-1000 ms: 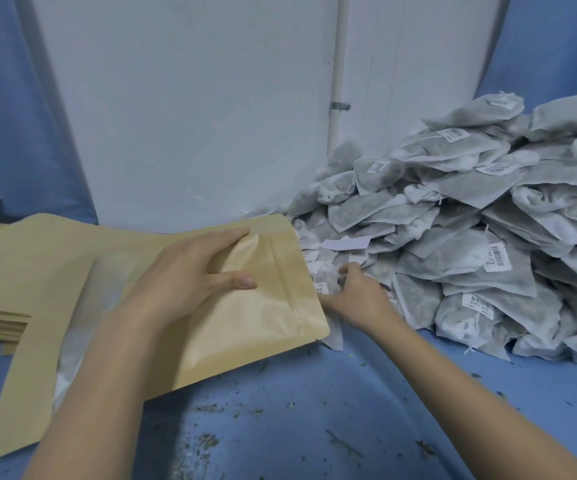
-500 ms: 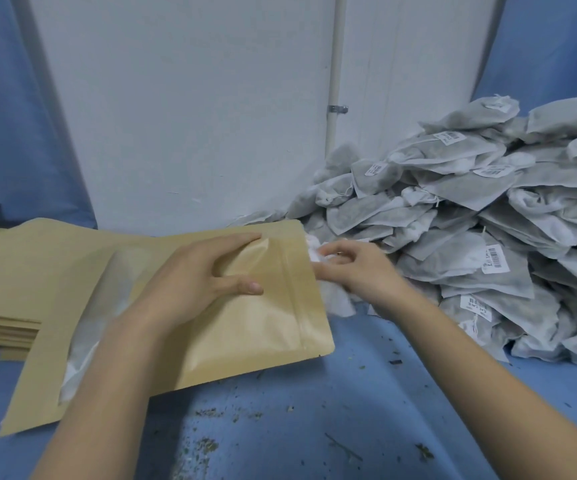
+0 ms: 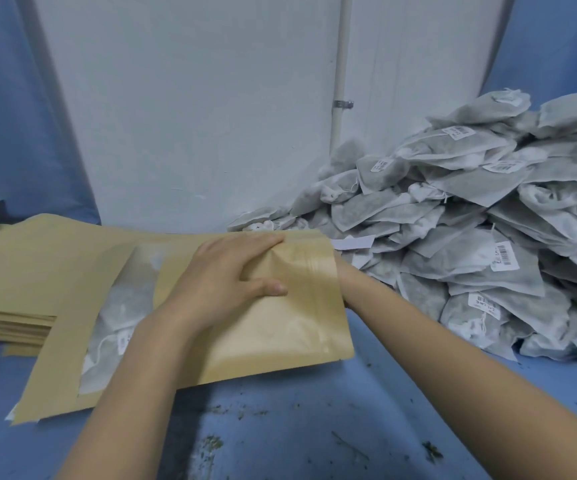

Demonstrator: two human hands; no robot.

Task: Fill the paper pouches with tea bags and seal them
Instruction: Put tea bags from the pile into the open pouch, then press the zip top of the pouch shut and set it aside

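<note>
A brown paper pouch (image 3: 280, 334) with a clear window lies on the blue table (image 3: 297, 427), its mouth facing right. Through the window I see tea bags (image 3: 120, 313) inside. My left hand (image 3: 224, 282) grips the upper lip of the mouth, with the thumb on the front and the fingers over the top edge. My right hand is pushed inside the pouch and hidden; only its wrist (image 3: 349, 284) shows at the mouth. A big pile of grey tea bags (image 3: 470, 237) with white tags lies just to the right.
A stack of flat empty pouches (image 3: 20, 271) sits at the left, partly under the held pouch. A white wall panel with a pipe (image 3: 340, 81) stands behind. Tea crumbs (image 3: 212, 443) are scattered on the near table.
My right hand took a tea bag from the pile, carried it left to the pouch mouth, and has now gone inside the pouch. The left hand keeps holding the mouth.
</note>
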